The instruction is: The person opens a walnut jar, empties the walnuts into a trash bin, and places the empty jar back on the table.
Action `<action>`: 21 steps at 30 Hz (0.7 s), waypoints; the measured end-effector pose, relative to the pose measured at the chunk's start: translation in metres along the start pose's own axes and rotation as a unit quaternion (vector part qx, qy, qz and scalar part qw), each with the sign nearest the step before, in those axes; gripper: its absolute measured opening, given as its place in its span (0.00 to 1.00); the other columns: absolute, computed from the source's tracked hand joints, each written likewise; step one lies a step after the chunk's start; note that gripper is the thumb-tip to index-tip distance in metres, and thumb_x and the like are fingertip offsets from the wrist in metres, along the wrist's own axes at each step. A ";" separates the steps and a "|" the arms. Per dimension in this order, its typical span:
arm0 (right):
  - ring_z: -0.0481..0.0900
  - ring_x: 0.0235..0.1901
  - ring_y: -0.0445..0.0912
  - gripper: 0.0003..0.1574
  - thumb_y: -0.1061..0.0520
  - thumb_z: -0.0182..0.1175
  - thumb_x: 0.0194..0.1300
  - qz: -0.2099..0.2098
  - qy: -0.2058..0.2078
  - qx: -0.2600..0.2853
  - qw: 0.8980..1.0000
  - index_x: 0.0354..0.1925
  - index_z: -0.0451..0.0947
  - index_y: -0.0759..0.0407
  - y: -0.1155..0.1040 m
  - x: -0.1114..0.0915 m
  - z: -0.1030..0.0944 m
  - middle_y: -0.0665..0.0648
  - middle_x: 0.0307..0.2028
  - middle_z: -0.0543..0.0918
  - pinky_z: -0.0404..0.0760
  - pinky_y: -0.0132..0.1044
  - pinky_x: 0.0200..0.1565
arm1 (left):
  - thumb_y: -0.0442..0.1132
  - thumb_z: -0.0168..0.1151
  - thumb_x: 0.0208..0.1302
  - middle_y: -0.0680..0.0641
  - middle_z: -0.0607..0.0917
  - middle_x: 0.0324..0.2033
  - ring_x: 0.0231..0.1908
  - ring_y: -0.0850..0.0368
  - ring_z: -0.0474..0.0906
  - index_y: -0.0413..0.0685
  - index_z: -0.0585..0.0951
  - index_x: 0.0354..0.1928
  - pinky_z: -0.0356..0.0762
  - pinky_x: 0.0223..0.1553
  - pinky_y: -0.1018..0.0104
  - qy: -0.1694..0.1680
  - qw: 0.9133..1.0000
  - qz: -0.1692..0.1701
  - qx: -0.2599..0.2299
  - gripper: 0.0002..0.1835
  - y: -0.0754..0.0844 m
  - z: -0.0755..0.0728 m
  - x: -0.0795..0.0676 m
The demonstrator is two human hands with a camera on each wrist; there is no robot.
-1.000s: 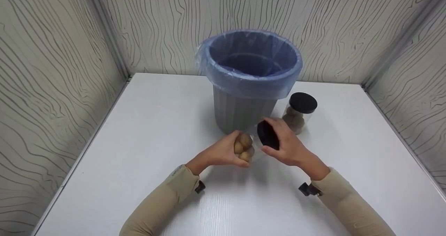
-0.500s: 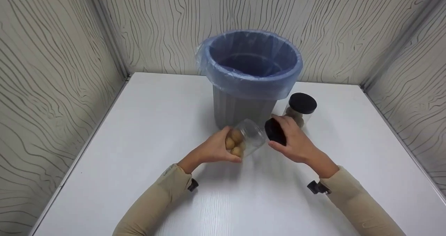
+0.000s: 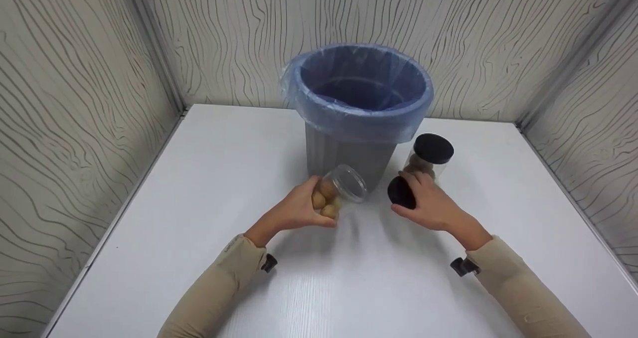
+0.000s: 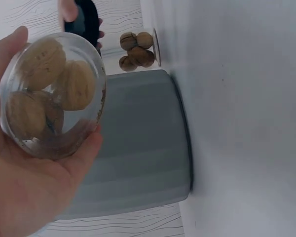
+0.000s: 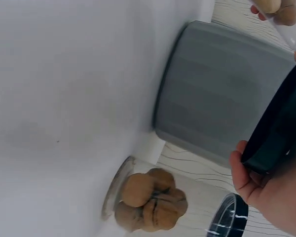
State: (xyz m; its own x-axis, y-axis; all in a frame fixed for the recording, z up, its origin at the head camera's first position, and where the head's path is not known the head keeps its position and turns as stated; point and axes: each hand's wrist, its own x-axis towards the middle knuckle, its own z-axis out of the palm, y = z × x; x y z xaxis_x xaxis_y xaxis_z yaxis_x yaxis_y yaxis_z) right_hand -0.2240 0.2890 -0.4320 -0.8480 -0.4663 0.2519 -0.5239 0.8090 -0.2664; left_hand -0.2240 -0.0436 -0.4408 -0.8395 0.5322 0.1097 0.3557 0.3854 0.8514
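In the head view my left hand point(image 3: 296, 207) grips a clear jar point(image 3: 350, 182) round its base, its uncovered mouth tilted toward the right and up. Several walnuts point(image 3: 326, 198) lie at the bottom of this jar; through its base they also show as walnuts point(image 4: 47, 89) in the left wrist view. My right hand point(image 3: 432, 204) holds a black screw lid point(image 3: 400, 192) by its edge, hollow side turned away in the right wrist view. Lid and jar are apart, with a gap of table between them.
A grey bin point(image 3: 339, 151) with a blue liner bag point(image 3: 359, 123) over its rim stands behind both hands. Right of it, a second jar point(image 3: 432, 151) with its black lid on holds several walnuts point(image 5: 153, 202). Patterned walls point(image 3: 239, 44) enclose the white table point(image 3: 224, 153).
The jar has come away from the lid, moving left with my left hand, and its mouth now points more upward. My right hand has carried the lid right, toward the second jar.
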 end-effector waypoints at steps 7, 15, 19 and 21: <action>0.66 0.52 0.55 0.51 0.35 0.61 0.57 0.023 -0.047 -0.006 0.999 0.65 0.62 0.67 0.012 0.002 0.010 0.65 0.56 0.70 0.69 0.51 0.51 | 0.50 0.78 0.39 0.50 0.74 0.50 0.48 0.57 0.73 0.46 0.61 0.65 0.74 0.48 0.62 0.007 1.000 -0.002 -0.006 0.50 0.003 -0.008 -0.002; 0.68 0.53 0.58 0.52 0.36 0.61 0.56 0.037 -0.076 -0.017 0.996 0.66 0.60 0.70 0.023 0.004 0.025 0.67 0.56 0.70 0.67 0.51 0.54 | 0.49 0.77 0.41 0.49 0.74 0.50 0.47 0.57 0.74 0.46 0.61 0.64 0.76 0.45 0.63 0.005 1.000 0.009 -0.016 0.49 0.003 -0.009 -0.002; 0.69 0.47 0.56 0.50 0.37 0.62 0.55 0.034 -0.082 -0.025 0.996 0.62 0.64 0.70 0.026 0.004 0.031 0.64 0.49 0.73 0.68 0.50 0.51 | 0.48 0.77 0.40 0.49 0.74 0.50 0.47 0.56 0.74 0.45 0.61 0.64 0.76 0.46 0.63 0.009 1.000 0.012 -0.011 0.50 0.003 -0.008 -0.003; 0.69 0.47 0.56 0.49 0.35 0.61 0.55 0.039 -0.086 -0.027 0.995 0.61 0.66 0.69 0.026 0.005 0.033 0.63 0.48 0.73 0.68 0.50 0.51 | 0.49 0.78 0.40 0.49 0.73 0.51 0.48 0.56 0.74 0.45 0.60 0.65 0.75 0.46 0.63 0.008 1.000 0.013 -0.011 0.50 0.003 -0.007 -0.003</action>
State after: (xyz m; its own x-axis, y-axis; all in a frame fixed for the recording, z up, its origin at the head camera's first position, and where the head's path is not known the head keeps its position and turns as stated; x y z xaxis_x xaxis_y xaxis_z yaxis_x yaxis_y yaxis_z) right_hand -0.2448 0.2964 -0.4681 -0.8890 -0.4530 0.0675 -0.4558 0.8607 -0.2269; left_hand -0.2235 -0.0488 -0.4347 -0.8370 0.5292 0.1394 0.3677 0.3551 0.8595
